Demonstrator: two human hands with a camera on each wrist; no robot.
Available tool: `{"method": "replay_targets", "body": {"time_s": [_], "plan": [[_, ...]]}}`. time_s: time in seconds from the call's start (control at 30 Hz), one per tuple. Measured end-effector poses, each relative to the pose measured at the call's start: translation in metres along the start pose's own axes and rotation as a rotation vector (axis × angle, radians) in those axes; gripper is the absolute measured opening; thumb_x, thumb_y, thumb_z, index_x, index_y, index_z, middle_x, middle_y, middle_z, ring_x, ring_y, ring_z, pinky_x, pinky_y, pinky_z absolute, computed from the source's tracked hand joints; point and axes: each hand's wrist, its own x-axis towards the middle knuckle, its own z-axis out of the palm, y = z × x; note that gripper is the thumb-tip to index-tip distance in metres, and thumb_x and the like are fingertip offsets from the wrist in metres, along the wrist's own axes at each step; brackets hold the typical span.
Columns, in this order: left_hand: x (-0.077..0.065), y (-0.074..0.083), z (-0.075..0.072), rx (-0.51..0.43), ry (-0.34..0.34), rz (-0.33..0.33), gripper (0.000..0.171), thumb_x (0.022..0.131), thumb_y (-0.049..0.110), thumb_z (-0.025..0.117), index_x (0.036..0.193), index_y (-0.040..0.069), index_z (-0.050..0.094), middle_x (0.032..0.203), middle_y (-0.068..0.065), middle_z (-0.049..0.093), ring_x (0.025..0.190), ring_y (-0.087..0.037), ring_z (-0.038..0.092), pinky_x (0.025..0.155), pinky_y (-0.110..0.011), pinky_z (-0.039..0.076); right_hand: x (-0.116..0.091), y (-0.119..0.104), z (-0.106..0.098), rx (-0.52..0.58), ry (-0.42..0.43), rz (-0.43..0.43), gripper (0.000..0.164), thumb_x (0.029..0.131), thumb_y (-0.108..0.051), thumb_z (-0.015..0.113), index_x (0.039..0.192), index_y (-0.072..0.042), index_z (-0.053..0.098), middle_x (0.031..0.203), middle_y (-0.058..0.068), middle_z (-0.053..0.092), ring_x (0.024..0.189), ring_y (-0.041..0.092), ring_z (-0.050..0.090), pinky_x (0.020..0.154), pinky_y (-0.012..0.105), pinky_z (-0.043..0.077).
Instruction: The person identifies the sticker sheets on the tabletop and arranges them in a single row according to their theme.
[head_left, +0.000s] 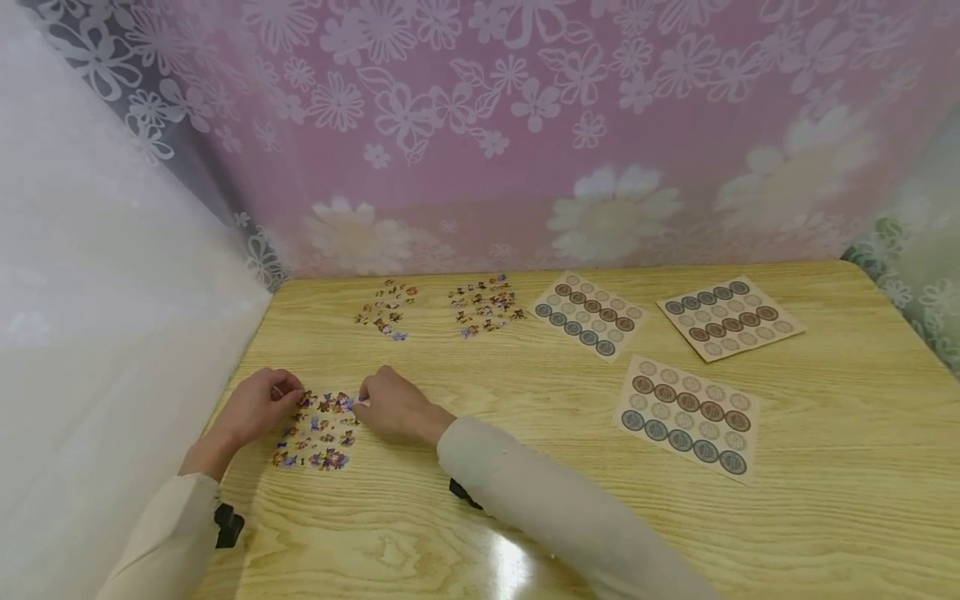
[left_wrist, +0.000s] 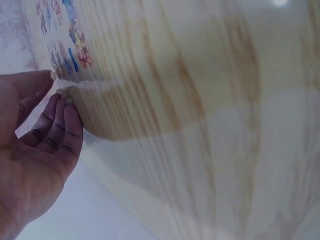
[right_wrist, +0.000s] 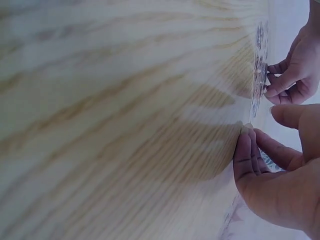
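Note:
A clear sheet of small colourful cartoon stickers [head_left: 315, 425] lies at the table's left side, between the two hands. My left hand [head_left: 258, 406] is at its upper left corner, thumb and fingertips pinching the edge; the left wrist view shows the same hand [left_wrist: 40, 125] with its fingertips close together at the sheet's end [left_wrist: 65, 55]. My right hand [head_left: 395, 406] rests at the upper right corner. In the right wrist view, that hand [right_wrist: 280, 170] touches the tabletop with extended fingertips, its thumb held apart from them.
Two more groups of cartoon stickers, one [head_left: 386, 308] and another [head_left: 486, 307], lie near the back edge of the wooden table [head_left: 525, 417]. Three paper sheets with round printed labels lie rightward: one [head_left: 588, 314], one [head_left: 731, 317], one [head_left: 688, 417]. Floral curtains hang behind.

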Motion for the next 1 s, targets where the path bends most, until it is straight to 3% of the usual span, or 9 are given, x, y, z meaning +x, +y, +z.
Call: {"method": "replay_targets", "body": {"time_s": [0.17,0.27,0.43,0.57,0.7,1.0], "plan": [[0.001,0.001,0.001,-0.016,-0.007,0.0,0.01,0.095,0.012,0.059,0.094,0.004,0.066,0.085,-0.005,0.058,0.075,-0.019,0.055,0.063,-0.038,0.045,-0.003,0.004,-0.002,0.028,-0.024,0.002,0.037,0.1,-0.028,0.05,0.13,-0.007,0.057,0.122,0.006,0.051,0.097,0.01,0.052,0.081,0.024,0.046],[0.001,0.001,0.001,-0.018,-0.006,-0.016,0.01,0.095,0.011,0.058,0.096,0.002,0.063,0.087,-0.007,0.059,0.077,-0.022,0.056,0.064,-0.039,0.046,-0.005,0.008,-0.008,0.064,-0.056,0.0,0.042,0.1,-0.03,0.049,0.136,-0.008,0.05,0.129,0.007,0.048,0.104,0.012,0.052,0.083,0.025,0.045],[-0.004,0.001,-0.005,-0.009,0.015,-0.08,0.02,0.097,0.012,0.053,0.107,-0.004,0.059,0.095,-0.016,0.058,0.085,-0.033,0.06,0.068,-0.045,0.049,-0.011,0.016,-0.029,0.1,-0.089,-0.026,0.047,0.1,-0.034,0.05,0.14,-0.01,0.046,0.137,0.008,0.043,0.12,0.016,0.047,0.089,0.028,0.044],[-0.006,0.005,-0.007,0.003,0.036,-0.121,0.029,0.098,0.018,0.051,0.116,-0.005,0.055,0.103,-0.021,0.055,0.09,-0.038,0.06,0.068,-0.048,0.049,-0.016,0.027,-0.048,0.09,-0.074,-0.056,0.048,0.1,-0.036,0.049,0.141,-0.011,0.045,0.14,0.007,0.04,0.123,0.017,0.046,0.092,0.031,0.043],[-0.004,0.013,-0.007,0.024,0.068,-0.129,0.037,0.098,0.024,0.052,0.123,-0.004,0.051,0.11,-0.023,0.051,0.095,-0.04,0.057,0.072,-0.051,0.047,-0.021,0.039,-0.067,0.056,-0.053,-0.072,0.047,0.101,-0.035,0.048,0.142,-0.012,0.045,0.143,0.007,0.038,0.123,0.02,0.047,0.095,0.034,0.042],[0.009,0.048,-0.001,0.052,0.166,-0.067,0.041,0.097,0.026,0.054,0.129,0.0,0.05,0.116,-0.022,0.05,0.099,-0.039,0.054,0.071,-0.052,0.046,-0.032,0.06,-0.097,-0.057,0.036,-0.073,0.046,0.101,-0.035,0.048,0.142,-0.014,0.044,0.145,0.006,0.038,0.133,0.023,0.036,0.105,0.04,0.033]]}}
